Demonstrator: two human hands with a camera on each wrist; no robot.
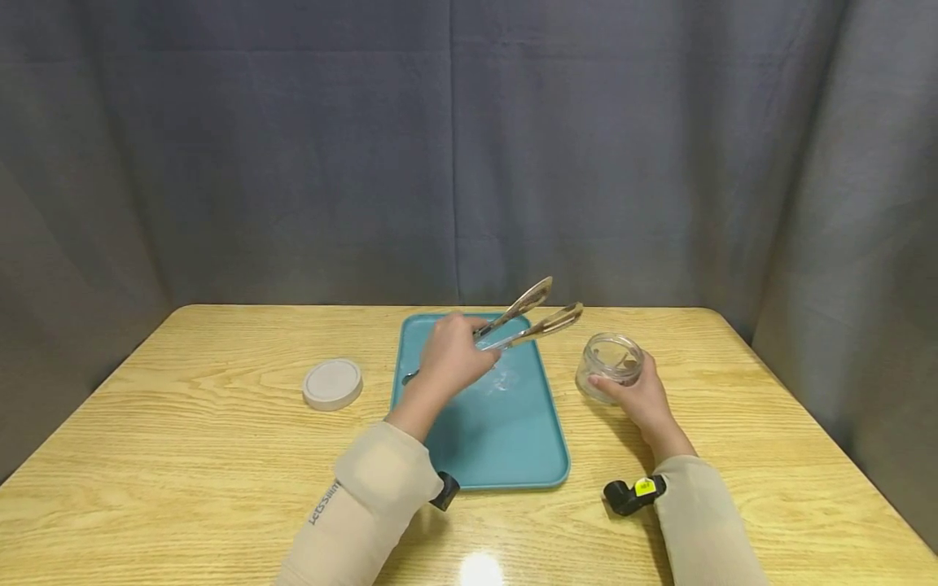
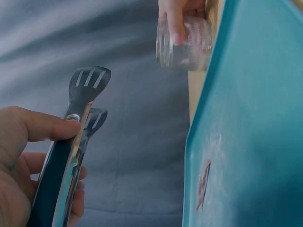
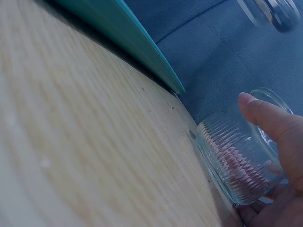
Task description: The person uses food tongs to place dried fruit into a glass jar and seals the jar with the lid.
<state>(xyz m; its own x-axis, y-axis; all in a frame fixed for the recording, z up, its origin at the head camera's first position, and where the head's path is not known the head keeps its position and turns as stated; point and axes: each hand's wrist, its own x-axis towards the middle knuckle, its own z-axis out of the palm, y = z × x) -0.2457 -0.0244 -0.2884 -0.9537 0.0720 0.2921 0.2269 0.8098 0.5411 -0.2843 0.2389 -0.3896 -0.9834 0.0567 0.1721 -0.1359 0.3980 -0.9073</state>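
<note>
My left hand (image 1: 456, 358) grips metal tongs (image 1: 529, 301) over the far part of the teal tray (image 1: 484, 448). The slotted ends of the tongs stand apart and point toward the jar; nothing shows between them. In the left wrist view, thumb and fingers press on opposite arms of the tongs. On the right, my right hand (image 1: 645, 399) holds a clear glass jar (image 3: 236, 156), its thumb at the near side by the rim. The jar is upright and lidless on the table, beside the tray. Something pinkish shows through its ribbed glass in the right wrist view.
A round white lid (image 1: 333, 384) lies on the wooden table (image 1: 220, 456), left of the tray. Pale marks and a small reddish streak (image 2: 203, 185) show on the tray. Grey curtains (image 1: 454, 163) hang behind the table and at both sides.
</note>
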